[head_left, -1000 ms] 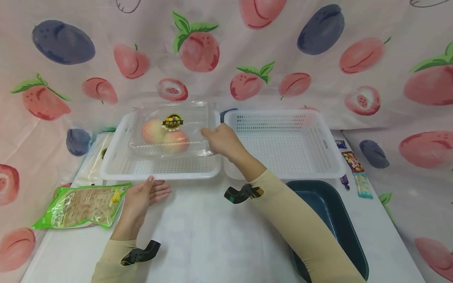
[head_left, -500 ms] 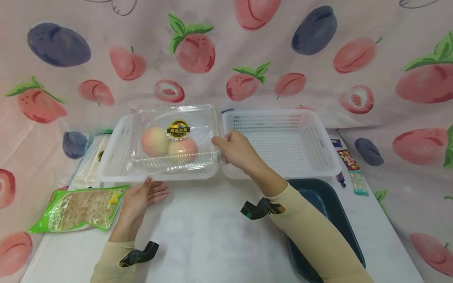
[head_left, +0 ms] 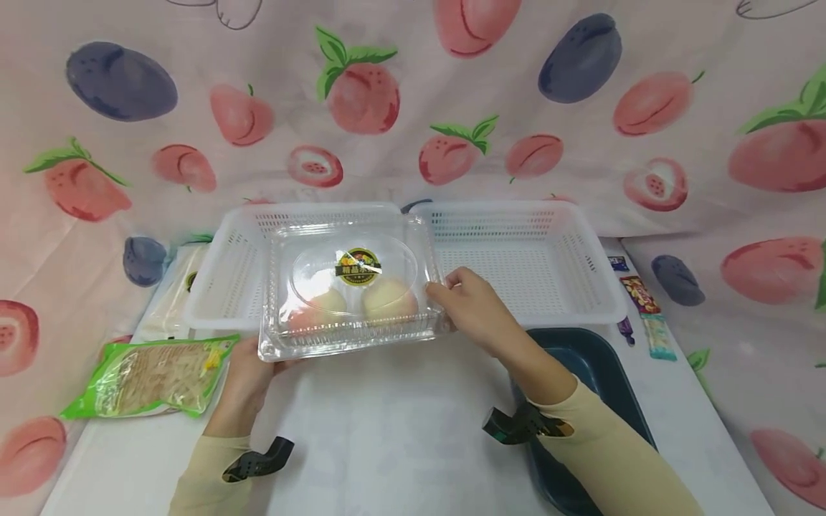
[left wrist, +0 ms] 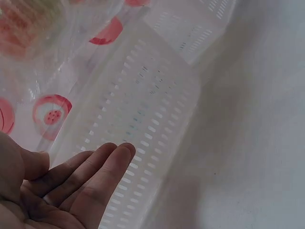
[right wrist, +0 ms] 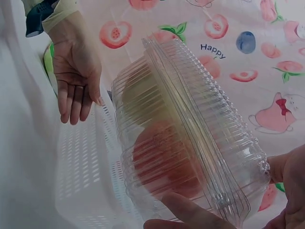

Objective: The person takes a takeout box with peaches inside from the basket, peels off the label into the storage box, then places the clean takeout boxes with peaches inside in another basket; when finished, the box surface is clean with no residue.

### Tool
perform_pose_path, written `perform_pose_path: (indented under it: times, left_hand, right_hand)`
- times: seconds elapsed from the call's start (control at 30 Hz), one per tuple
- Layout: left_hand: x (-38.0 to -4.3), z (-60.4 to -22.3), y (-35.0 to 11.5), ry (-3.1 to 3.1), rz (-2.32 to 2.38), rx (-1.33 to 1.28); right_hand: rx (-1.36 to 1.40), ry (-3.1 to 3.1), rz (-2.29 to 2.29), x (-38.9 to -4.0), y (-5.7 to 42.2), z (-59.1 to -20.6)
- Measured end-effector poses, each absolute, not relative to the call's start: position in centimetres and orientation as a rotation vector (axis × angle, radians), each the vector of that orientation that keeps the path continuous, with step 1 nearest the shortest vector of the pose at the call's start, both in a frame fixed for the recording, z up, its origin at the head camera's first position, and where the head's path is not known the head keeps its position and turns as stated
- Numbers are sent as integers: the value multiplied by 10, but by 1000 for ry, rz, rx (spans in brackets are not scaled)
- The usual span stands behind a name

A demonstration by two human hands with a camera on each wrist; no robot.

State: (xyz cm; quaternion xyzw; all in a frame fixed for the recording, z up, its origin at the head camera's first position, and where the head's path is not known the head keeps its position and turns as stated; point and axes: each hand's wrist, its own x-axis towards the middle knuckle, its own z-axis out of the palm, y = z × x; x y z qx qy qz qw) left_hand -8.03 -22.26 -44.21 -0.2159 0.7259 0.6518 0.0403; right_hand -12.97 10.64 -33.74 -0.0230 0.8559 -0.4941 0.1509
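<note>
So the right hand is gripping the right end of a clear, rectangular plastic clamshell box, thumb on the lid side and fingers curling round the base side. The left hand is holding nothing: its fingers are lying nearly straight and close together, palm showing in both wrist views. In the head view it's mostly hiding behind the box's near left corner, but the right wrist view is showing it apart from the plastic.

The box is hanging tilted, lid facing the person, with two round pink-and-yellow fruits sitting along its near side. A round black-and-gold label is sticking to the lid.

From the head view, the box is overlapping a white perforated plastic basket on the left, and a matching white basket is standing right beside that one. A green-edged, see-through bag of pale brown food is lying by the left wrist, with a whitish flat package behind it. A dark teal tray is sitting partly under the right arm, and small colourful snack packets are lying along the right side.
</note>
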Motion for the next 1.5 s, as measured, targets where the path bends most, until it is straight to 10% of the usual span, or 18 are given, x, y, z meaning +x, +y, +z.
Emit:
perform_pose_path:
  times: [1.5]
  left_hand:
    - [-82, -448, -223, 2197, 2093, -483]
  right_hand:
    - [52, 2389, -1402, -26, 166, -398]
